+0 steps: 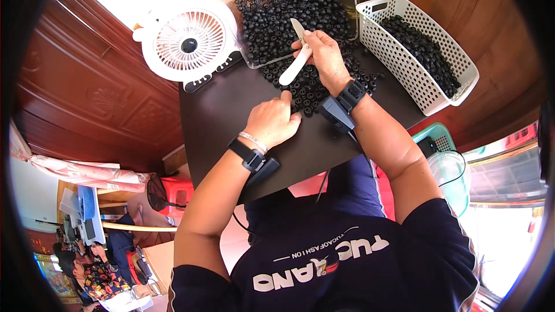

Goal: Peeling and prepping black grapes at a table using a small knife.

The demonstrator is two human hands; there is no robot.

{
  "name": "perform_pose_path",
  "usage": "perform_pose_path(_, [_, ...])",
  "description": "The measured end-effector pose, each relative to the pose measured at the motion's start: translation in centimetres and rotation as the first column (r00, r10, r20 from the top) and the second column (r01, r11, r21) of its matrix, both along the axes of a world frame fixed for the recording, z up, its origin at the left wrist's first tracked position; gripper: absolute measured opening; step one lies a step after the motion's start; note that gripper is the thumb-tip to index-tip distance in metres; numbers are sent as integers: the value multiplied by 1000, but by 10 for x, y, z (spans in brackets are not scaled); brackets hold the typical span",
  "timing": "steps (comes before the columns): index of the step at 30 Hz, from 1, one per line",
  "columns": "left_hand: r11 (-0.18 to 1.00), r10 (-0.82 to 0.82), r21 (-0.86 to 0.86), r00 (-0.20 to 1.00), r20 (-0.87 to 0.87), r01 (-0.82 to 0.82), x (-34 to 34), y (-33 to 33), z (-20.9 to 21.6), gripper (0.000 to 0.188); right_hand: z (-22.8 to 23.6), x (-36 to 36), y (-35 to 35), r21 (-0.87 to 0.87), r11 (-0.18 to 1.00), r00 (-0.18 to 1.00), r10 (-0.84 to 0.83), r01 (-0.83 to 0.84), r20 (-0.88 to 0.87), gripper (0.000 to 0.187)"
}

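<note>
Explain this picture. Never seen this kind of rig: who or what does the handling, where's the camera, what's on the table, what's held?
There is no robot: these are a person's own bare hands, with black devices strapped to the wrists. The single view comes from a wide fisheye camera on the person's head, looking down, so straight edges bend near the rim.

The right hand holds a white-handled knife, blade pointing away from the body. The left hand is curled beside loose, small, dark round pieces on the dark table; whether it grips one is unclear.

Beyond is a clear container full of similar pieces, with a white fan to its left and a white perforated basket of dark pieces to its right.
</note>
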State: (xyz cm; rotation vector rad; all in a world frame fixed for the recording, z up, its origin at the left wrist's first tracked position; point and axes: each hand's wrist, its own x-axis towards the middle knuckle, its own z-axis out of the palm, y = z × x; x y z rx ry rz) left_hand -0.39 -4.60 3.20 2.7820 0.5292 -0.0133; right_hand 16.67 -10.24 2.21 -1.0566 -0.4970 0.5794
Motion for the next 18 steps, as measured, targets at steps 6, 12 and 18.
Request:
perform_pose_path(6, [1000,-28,3,995,-94,28,6,7,-1,30,-4,0,1,-24,999,998,47,-46,53,22])
perform_pose_path(12, [279,516,-960,842,158,9,1,53,-24,19,0,-10,-1,0,985,984,171,-171,40,21])
perform_pose_path(18, [-149,691,-944,714,113,294,3,55,-30,23,-8,-37,8,-39,924,920,384,-382,79,21])
